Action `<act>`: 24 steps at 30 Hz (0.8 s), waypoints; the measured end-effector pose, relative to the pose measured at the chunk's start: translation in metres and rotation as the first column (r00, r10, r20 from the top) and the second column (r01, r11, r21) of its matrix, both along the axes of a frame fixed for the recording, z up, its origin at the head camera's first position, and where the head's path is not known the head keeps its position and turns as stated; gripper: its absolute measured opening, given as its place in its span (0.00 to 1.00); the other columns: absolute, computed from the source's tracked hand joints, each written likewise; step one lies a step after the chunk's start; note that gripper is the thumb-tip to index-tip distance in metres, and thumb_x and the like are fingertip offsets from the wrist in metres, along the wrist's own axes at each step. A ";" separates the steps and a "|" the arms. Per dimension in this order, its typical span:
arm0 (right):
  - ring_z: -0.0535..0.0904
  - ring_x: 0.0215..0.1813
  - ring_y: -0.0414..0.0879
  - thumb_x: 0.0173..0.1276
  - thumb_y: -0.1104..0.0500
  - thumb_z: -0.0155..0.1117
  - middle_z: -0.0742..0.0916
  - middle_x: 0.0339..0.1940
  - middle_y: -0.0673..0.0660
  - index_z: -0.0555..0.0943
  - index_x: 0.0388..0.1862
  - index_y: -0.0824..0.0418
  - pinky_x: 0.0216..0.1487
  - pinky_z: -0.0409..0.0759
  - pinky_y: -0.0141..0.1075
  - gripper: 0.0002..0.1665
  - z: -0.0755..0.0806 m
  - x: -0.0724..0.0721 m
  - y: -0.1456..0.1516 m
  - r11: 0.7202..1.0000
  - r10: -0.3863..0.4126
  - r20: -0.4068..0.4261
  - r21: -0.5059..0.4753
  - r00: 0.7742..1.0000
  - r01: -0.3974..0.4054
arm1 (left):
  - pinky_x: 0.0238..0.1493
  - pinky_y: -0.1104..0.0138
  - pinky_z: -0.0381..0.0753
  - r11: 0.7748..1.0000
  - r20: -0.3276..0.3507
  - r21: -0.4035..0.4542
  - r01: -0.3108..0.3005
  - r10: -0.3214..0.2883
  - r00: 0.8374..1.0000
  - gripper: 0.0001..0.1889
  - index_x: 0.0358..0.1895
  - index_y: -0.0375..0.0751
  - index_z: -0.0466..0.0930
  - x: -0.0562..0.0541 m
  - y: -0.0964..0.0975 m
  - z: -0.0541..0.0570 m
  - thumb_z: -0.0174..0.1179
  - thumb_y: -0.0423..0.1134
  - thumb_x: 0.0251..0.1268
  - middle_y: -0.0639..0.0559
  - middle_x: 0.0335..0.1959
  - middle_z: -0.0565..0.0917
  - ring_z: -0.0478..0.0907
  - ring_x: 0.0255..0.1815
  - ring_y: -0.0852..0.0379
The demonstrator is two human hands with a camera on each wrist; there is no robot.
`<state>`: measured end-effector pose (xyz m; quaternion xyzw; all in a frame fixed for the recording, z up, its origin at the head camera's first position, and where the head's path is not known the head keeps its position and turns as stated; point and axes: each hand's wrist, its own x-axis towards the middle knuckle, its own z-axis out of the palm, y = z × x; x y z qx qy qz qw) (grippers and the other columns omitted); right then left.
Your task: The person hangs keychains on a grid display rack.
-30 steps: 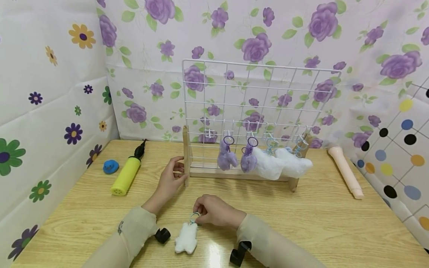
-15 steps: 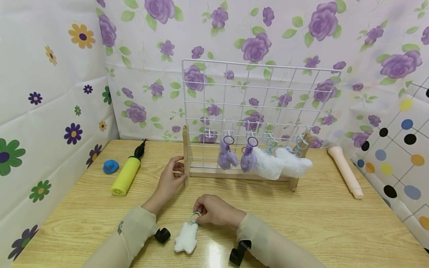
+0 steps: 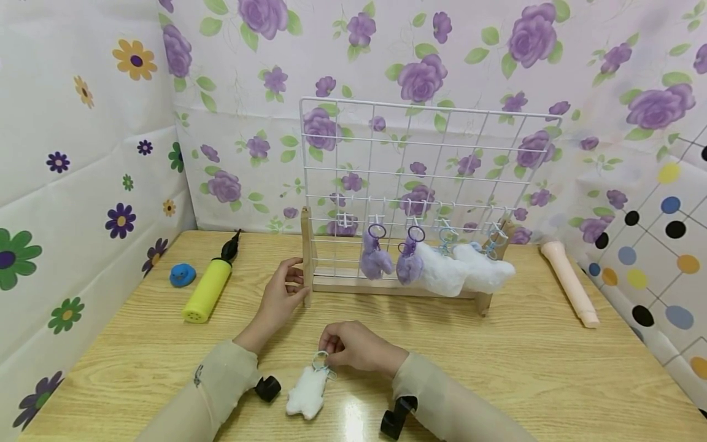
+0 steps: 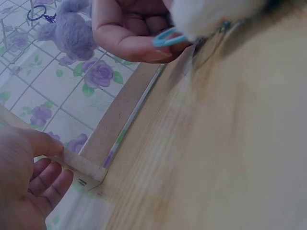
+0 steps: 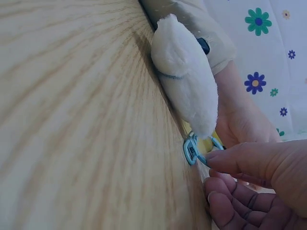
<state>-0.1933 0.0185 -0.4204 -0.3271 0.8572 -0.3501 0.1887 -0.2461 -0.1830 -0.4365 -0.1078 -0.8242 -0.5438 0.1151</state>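
My right hand [image 3: 361,347] pinches the pale blue ring [image 5: 204,158] of a small white plush keychain [image 3: 307,393] between thumb and finger. The plush lies low over the table in front of me; its blue clasp [image 5: 190,150] hangs beside the ring. At the left end of a white wire grid rack [image 3: 420,107], my left hand [image 3: 280,294] touches the wooden post [image 3: 307,255], with its thumb against it and the other fingers loosely bent. Two purple plush keychains [image 3: 375,261] and two larger white plush ones [image 3: 442,270] hang from hooks on the grid.
A bare hook [image 3: 345,220] sits on the grid left of the purple plushes. On the left of the table [image 3: 530,374] lie a yellow hand pump [image 3: 208,291] and a small blue toy [image 3: 182,275]. A pale pink tube [image 3: 570,283] lies at the right.
The white plush in my right hand has turned slightly, and its blue clasp now shows beside the ring. The leftmost purple plush has swung a little to the right. My left hand stays put.
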 end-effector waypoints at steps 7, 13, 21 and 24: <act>0.73 0.29 0.31 0.62 0.65 0.67 0.81 0.26 0.45 0.81 0.33 0.60 0.31 0.73 0.22 0.03 0.002 0.001 0.004 0.999 0.002 -0.006 -0.034 1.000 -0.002 | 0.44 0.70 0.80 1.000 0.011 0.002 0.001 -0.001 1.000 0.32 0.66 0.39 0.63 0.000 0.000 0.001 0.62 0.22 0.58 0.37 0.50 0.76 0.76 0.48 0.45; 0.74 0.29 0.32 0.63 0.66 0.65 0.83 0.27 0.48 0.81 0.33 0.60 0.32 0.74 0.24 0.02 0.012 0.004 0.010 0.998 -0.001 -0.018 -0.059 1.000 0.000 | 0.44 0.70 0.80 1.000 -0.001 0.000 0.002 -0.002 1.000 0.32 0.66 0.39 0.63 0.000 0.000 0.000 0.62 0.22 0.58 0.37 0.50 0.77 0.76 0.48 0.45; 0.74 0.30 0.33 0.67 0.64 0.61 0.83 0.29 0.49 0.81 0.37 0.59 0.34 0.76 0.25 0.03 0.034 0.009 0.020 0.996 0.010 -0.054 -0.088 0.999 -0.014 | 0.43 0.70 0.80 1.000 -0.014 -0.007 -0.001 0.001 1.000 0.32 0.66 0.39 0.63 -0.001 0.000 -0.001 0.62 0.22 0.58 0.37 0.50 0.77 0.76 0.48 0.45; 0.75 0.30 0.33 0.68 0.64 0.60 0.84 0.30 0.51 0.81 0.39 0.60 0.34 0.76 0.26 0.04 0.043 0.009 0.023 0.995 0.016 -0.063 -0.099 0.998 -0.022 | 0.44 0.69 0.80 1.000 -0.016 -0.010 -0.001 0.001 1.000 0.32 0.66 0.39 0.63 0.000 0.000 0.000 0.62 0.23 0.58 0.37 0.49 0.77 0.76 0.48 0.45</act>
